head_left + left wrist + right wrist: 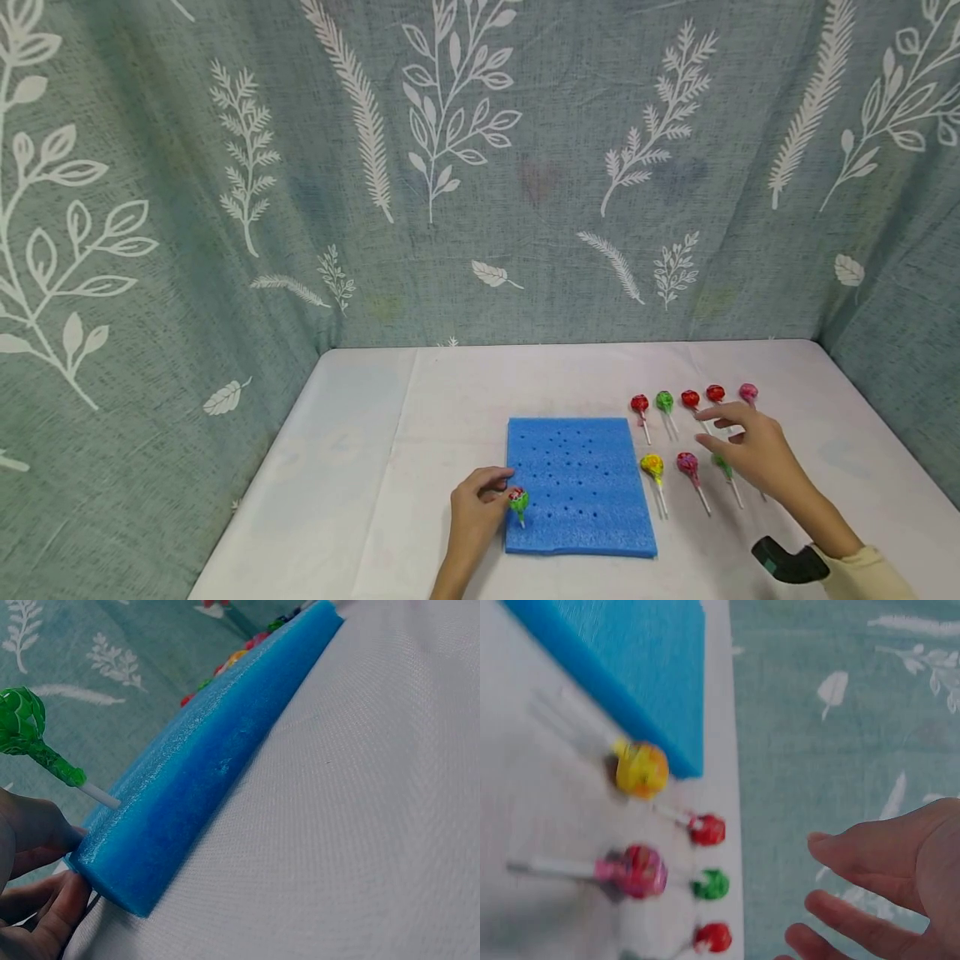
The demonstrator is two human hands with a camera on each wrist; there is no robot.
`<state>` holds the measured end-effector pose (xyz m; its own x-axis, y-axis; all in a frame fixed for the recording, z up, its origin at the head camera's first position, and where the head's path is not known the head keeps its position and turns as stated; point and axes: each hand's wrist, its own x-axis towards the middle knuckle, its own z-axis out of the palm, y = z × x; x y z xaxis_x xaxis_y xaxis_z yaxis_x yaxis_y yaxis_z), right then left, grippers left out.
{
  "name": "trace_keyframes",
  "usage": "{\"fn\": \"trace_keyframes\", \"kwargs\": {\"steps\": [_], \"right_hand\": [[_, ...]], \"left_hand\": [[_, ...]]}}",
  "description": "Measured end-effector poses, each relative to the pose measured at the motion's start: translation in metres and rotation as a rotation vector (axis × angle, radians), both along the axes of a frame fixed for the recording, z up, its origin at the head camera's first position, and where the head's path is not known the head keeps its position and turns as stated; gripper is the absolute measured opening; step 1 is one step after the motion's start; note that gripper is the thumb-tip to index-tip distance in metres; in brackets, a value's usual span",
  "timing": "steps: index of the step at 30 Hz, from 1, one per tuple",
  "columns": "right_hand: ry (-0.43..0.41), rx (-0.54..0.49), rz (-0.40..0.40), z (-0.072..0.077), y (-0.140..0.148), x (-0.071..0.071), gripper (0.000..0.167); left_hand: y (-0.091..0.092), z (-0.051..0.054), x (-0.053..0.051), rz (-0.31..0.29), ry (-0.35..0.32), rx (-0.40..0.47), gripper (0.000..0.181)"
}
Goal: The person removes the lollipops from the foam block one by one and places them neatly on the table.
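Note:
A blue foam board [581, 537] with rows of small holes lies flat on the table. One green lollipop [518, 502] stands upright by its stick near the board's left edge. Beside it, my left hand [477, 507] pinches that edge; in the left wrist view its fingers [37, 832] sit around the board's corner. My right hand [750, 442] hovers over the loose lollipops on the right, fingers apart and holding nothing. Near it lie a green lollipop [722, 463], partly hidden by the hand, a purple-pink one [687, 463] and a pink one [747, 391].
A yellow lollipop [652, 467] lies just right of the board. Farther back are red lollipops [640, 404] and another green one [664, 402]. Leaf-patterned curtain [555, 292] surrounds the white table [352, 467]. A black band [790, 562] is around my right wrist.

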<state>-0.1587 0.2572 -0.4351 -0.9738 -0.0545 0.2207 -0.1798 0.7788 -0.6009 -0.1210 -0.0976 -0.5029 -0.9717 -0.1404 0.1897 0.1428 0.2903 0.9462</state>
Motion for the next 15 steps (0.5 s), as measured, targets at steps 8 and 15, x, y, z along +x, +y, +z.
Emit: {"fn": "trace_keyframes", "kwargs": {"steps": [8, 15], "right_hand": [[0.025, -0.039, 0.091, 0.004, -0.026, 0.003, 0.028], [0.035, -0.083, 0.145, 0.007, -0.043, 0.008, 0.027]], "left_hand": [[-0.004, -0.02, -0.007, 0.023, -0.013, -0.013, 0.026], [-0.006, -0.026, -0.009, 0.006, -0.018, -0.011, 0.026]]}}
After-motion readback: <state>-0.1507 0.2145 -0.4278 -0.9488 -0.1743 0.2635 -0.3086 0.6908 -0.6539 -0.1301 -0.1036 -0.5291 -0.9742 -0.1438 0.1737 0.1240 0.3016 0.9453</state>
